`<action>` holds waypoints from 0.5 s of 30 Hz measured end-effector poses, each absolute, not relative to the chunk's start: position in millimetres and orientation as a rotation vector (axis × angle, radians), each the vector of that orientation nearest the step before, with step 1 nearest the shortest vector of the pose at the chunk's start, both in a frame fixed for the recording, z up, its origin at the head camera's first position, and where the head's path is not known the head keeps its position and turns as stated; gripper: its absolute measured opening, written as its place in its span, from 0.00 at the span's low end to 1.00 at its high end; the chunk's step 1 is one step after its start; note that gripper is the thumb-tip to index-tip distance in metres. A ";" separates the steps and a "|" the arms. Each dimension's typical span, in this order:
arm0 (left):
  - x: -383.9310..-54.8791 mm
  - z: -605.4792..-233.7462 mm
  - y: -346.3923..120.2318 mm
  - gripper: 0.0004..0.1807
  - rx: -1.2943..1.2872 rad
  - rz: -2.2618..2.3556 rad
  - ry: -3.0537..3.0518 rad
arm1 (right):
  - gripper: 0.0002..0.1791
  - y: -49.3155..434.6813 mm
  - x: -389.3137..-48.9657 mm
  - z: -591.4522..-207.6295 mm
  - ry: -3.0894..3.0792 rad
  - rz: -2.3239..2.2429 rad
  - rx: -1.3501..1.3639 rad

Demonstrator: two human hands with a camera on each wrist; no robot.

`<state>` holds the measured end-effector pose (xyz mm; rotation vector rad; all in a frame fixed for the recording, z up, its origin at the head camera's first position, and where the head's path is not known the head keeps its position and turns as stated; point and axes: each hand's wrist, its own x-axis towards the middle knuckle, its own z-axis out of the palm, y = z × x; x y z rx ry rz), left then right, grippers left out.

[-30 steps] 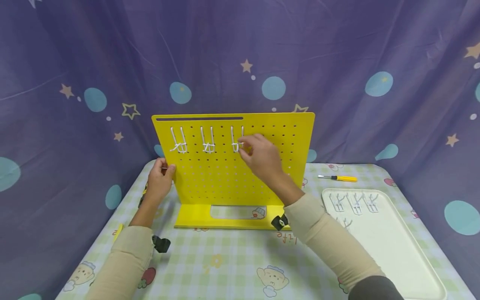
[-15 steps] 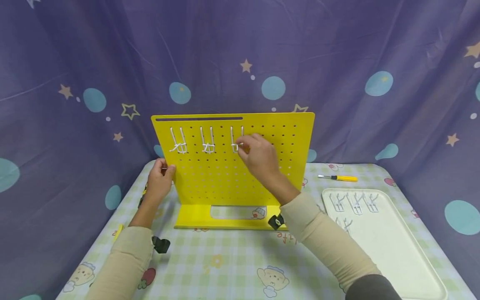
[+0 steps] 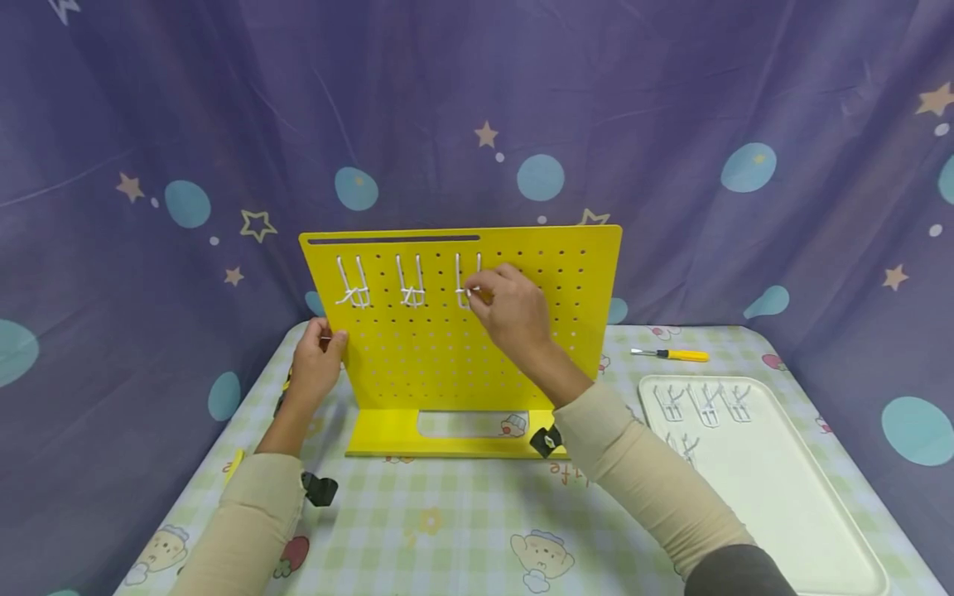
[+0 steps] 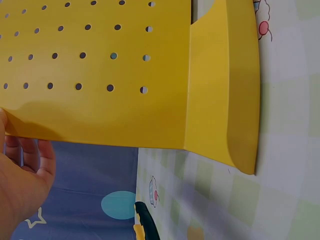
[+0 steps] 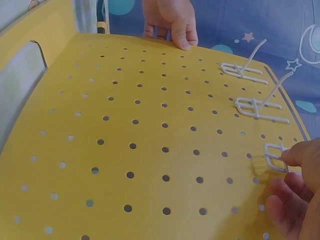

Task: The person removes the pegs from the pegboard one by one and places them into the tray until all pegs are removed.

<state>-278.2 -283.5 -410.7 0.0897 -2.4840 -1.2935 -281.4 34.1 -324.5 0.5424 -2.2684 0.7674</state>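
A yellow pegboard (image 3: pixel 417 356) stands upright on its base in the head view. My left hand (image 3: pixel 318 364) grips its left edge, thumb on the front face and fingers behind, as the left wrist view also shows. On the upper right part of the three hung white wire hooks, the third hook (image 3: pixel 458 273) is pinched between the thumb and forefinger of my right hand (image 3: pixel 516 313). Those fingers hide its arm and part of its frame; its lower loop (image 5: pixel 267 156) shows in the right wrist view. Left of it hang the first hook (image 3: pixel 361 290) and the second hook (image 3: pixel 412 291).
A cream tray (image 3: pixel 775 505) at the right holds several more wire hooks (image 3: pixel 706 406). Behind it lies a screwdriver (image 3: pixel 686 356) with a yellow handle. A black-and-yellow tool handle (image 4: pixel 145 220) lies behind the board's left side. A checked cloth (image 3: pixel 373 530) covers the table.
My right hand has shifted slightly left, covering more of the third hook. My left hand keeps its hold on the board's edge.
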 end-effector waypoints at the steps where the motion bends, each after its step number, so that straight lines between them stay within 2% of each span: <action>1: -278.0 -411.0 -283.8 0.16 0.089 -1.292 -2.488 | 0.05 34.0 -281.7 -324.5 -2.266 0.764 0.545; 15: -275.2 -409.4 -283.7 0.18 0.076 -1.305 -2.496 | 0.04 34.7 -282.1 -326.1 -2.171 0.716 0.609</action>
